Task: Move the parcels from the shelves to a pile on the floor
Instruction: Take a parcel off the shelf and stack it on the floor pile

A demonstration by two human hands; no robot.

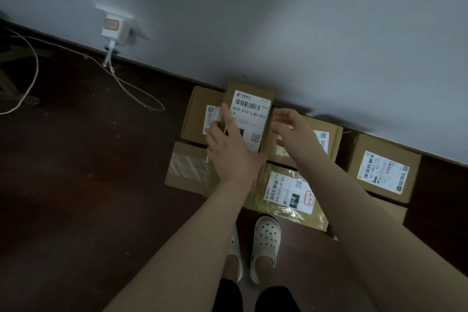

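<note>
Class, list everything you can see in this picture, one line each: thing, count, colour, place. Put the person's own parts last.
Labelled brown cardboard parcel: one, brown with a white label, on top of the pile.
Other brown cardboard parcels: at least four, brown, on the floor along the wall.
Plastic-wrapped parcel: one, yellowish clear wrap, at the front of the pile.
White plug-in charger: one, white, low on the wall.
Thin cable: one, pale, looping over the floor on the left.
Dark wooden floor: one, dark brown.
Grey wall: one, grey, behind the pile.
Perforated clogs: two, white, on the feet.
Left hand: one, grips the labelled parcel's near corner.
Right hand: one, open beside that parcel.
</note>
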